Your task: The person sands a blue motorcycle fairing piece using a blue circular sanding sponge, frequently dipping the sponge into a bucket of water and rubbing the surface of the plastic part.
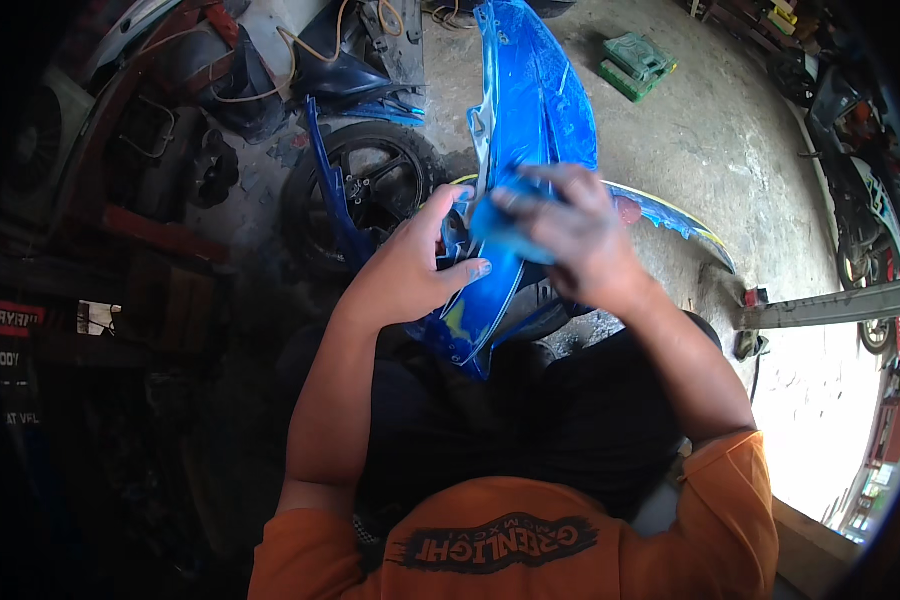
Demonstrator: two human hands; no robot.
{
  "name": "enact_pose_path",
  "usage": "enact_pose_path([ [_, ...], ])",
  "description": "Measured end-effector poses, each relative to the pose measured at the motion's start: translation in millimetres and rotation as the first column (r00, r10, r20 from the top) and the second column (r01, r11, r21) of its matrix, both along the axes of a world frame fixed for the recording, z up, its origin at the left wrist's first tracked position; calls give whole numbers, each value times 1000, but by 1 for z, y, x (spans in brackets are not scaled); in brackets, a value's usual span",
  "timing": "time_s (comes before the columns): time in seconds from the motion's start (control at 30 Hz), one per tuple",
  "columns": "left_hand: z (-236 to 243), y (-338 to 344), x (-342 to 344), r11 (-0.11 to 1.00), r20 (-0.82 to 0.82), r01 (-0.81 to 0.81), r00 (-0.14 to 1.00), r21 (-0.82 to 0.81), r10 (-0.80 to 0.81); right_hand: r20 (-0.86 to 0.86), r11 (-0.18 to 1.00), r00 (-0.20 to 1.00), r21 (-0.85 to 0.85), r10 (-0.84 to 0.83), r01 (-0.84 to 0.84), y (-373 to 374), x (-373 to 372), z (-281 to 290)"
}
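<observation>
A long blue plastic body panel [548,95] with white and yellow striping lies over my lap and reaches forward. My left hand [415,255] grips its left edge near the middle, with thumb and fingertips on the panel. My right hand [580,240] is on the panel just right of that, fingers curved over a light blue flat item [500,228], perhaps a pad or sheet, which is pressed on the surface. The motion blurs this hand and the item. Another curved panel with a yellow edge [670,215] extends to the right underneath.
A black wheel [320,200] and a narrow dark blue panel [330,190] lie left. Dark plastic parts [335,70] are piled ahead. A green case [635,65] sits on the concrete floor. Motorbikes [860,210] and a metal beam [820,310] are at the right.
</observation>
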State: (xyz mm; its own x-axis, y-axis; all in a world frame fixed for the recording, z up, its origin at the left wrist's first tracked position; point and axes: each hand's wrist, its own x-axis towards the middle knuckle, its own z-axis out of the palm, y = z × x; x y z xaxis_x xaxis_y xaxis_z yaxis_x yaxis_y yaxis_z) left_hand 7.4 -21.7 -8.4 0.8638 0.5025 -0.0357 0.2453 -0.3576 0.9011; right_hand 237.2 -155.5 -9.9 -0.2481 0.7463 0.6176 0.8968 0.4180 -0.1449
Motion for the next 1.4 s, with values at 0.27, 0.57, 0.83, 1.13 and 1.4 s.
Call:
enact_pose_path([
  [0.27,18,-4,3,999,-83,-34,996,4,34,-41,999,999,47,2,0,2,4,5],
  [0.57,6,-1,-1,998,-63,-37,997,54,40,-33,998,998,36,-52,53,-2,-6,1],
  [0.83,10,-3,1,984,-125,-59,989,167,80,49,1000,999,-20,16,-15,-6,-9,0],
  [1.13,15,-6,1,987,-142,-86,984,136,106,28,998,1000,-64,-6,8,-9,-11,8],
  [1.4,9,-7,-1,988,-111,-89,989,125,103,17,999,999,-30,-43,43,-5,-9,0],
])
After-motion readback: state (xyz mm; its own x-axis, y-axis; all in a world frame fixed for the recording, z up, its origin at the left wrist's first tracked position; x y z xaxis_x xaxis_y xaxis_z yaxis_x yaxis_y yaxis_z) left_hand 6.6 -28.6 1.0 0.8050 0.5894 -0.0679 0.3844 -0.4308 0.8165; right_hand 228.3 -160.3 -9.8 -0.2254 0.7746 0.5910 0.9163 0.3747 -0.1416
